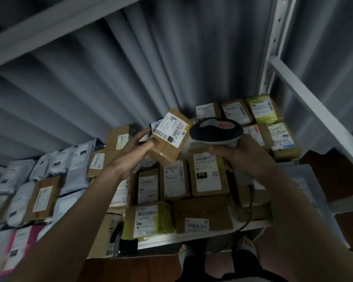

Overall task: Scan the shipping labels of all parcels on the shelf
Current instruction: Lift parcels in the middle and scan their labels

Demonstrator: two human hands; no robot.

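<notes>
Cardboard parcel [167,137] in left hand [134,151], label [171,129] print blurred

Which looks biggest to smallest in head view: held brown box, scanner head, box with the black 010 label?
1. Box with the black 010 label
2. Held brown box, in the left hand, nearer the camera, so close to first
3. Scanner head, in the right hand

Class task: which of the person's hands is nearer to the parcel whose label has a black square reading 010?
Right. The right hand, gripping the barcode scanner, hovers just over the 010 parcel, overlapping its upper right edge. The left hand holds a small cardboard box farther off, up and left.
</notes>
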